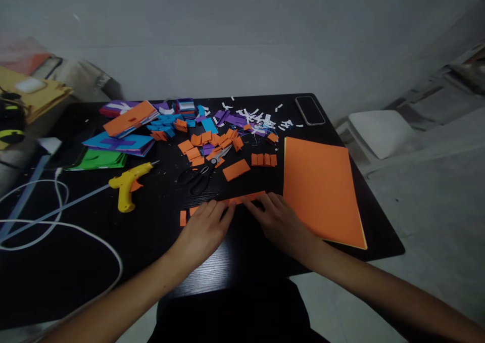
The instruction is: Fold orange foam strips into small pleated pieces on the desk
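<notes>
A long, narrow orange paper strip point(246, 198) lies on the black table in front of me. My left hand point(208, 224) holds its left part, fingers together and thumb pressed along the near edge. On the right part, my right hand point(275, 219) pinches the strip the same way, its thumb close to the left one. The fingers cover both ends in part. Left of my left hand lies a small orange paper piece point(183, 217). Black-handled scissors point(202, 176) rest just beyond, beside a folded orange rectangle point(236, 170).
Orange sheets point(318, 191) are stacked at right, below a phone point(309, 110). A yellow glue gun point(131, 184) with a white cable point(94, 233) lies left. Behind are folded orange pieces point(206, 138), white scraps point(257, 120) and a green paper bundle point(99, 159).
</notes>
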A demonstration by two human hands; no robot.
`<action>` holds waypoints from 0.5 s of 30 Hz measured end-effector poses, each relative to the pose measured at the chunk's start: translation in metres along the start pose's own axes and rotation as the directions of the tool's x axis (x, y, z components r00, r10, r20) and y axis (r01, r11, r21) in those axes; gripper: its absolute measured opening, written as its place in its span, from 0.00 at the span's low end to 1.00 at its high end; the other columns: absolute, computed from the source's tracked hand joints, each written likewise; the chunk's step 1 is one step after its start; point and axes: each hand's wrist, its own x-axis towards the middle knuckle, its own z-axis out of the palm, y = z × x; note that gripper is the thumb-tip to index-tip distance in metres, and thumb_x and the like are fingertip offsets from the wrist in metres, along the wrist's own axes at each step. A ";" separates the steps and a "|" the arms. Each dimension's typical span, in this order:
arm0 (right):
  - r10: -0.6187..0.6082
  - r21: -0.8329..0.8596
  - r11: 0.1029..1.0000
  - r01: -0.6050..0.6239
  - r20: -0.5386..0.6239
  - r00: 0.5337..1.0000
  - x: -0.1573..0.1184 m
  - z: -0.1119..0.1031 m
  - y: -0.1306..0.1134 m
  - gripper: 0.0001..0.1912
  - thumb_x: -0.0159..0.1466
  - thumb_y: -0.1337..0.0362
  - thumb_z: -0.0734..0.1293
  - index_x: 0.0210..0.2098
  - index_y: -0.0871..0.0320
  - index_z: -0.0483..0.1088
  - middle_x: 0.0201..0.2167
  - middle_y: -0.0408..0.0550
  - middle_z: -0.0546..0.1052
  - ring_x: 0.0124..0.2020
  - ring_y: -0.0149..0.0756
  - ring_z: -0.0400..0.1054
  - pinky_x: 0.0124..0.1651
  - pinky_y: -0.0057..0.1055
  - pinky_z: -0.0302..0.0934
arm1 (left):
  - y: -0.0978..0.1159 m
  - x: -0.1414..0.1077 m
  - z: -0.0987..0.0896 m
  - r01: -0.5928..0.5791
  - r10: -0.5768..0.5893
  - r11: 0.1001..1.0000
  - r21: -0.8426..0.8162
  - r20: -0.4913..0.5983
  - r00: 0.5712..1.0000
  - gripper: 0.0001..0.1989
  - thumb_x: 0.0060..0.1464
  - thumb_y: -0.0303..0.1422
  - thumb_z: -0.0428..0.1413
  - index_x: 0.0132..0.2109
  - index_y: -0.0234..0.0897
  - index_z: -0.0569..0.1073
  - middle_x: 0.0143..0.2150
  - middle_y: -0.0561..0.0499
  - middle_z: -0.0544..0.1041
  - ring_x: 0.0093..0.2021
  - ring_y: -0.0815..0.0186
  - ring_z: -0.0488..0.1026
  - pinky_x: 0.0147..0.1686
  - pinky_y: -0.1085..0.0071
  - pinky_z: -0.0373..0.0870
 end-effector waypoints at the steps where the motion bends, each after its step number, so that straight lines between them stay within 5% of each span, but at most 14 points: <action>1: 0.011 -0.003 1.000 -0.011 0.006 1.000 0.000 0.000 -0.002 0.27 0.67 0.77 0.62 0.66 0.63 0.64 0.41 0.57 0.74 0.39 0.46 0.65 0.41 0.41 0.64 | 0.000 0.000 0.000 -0.002 0.002 1.000 0.002 0.004 1.000 0.21 0.64 0.19 0.44 0.61 0.24 0.70 0.40 0.41 0.76 0.37 0.56 0.71 0.38 0.59 0.73; 15: 0.169 -0.048 0.984 -0.170 -0.024 0.985 -0.016 0.000 0.015 0.26 0.66 0.79 0.62 0.63 0.70 0.68 0.43 0.61 0.74 0.43 0.49 0.66 0.46 0.44 0.67 | -0.001 0.001 -0.001 -0.002 0.002 1.000 0.013 -0.039 0.999 0.21 0.63 0.17 0.44 0.60 0.24 0.70 0.38 0.44 0.74 0.35 0.58 0.70 0.35 0.63 0.70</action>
